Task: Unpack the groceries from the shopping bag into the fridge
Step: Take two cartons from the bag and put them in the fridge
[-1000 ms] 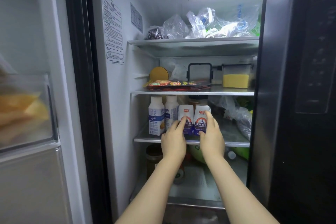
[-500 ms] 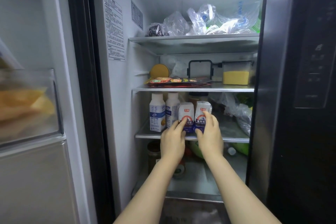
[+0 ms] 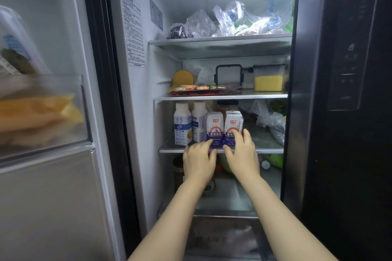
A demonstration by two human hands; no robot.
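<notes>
Two white and blue milk cartons, one on the left and one on the right, stand side by side at the front of the fridge's third shelf. My left hand lies against the base of the left carton, fingers nearly straight. Against the lower front of the right carton my right hand touches with spread fingers. Neither hand wraps round a carton. The shopping bag is out of view.
Two white bottles stand left of the cartons. Bagged greens fill the shelf's right side. Above are a red packet, a yellow-filled box and plastic bags. The open door bin is left, a dark door right.
Both hands have slid down from the cartons' upper fronts to their lower parts and drawn back slightly. The cartons stay in place on the shelf.
</notes>
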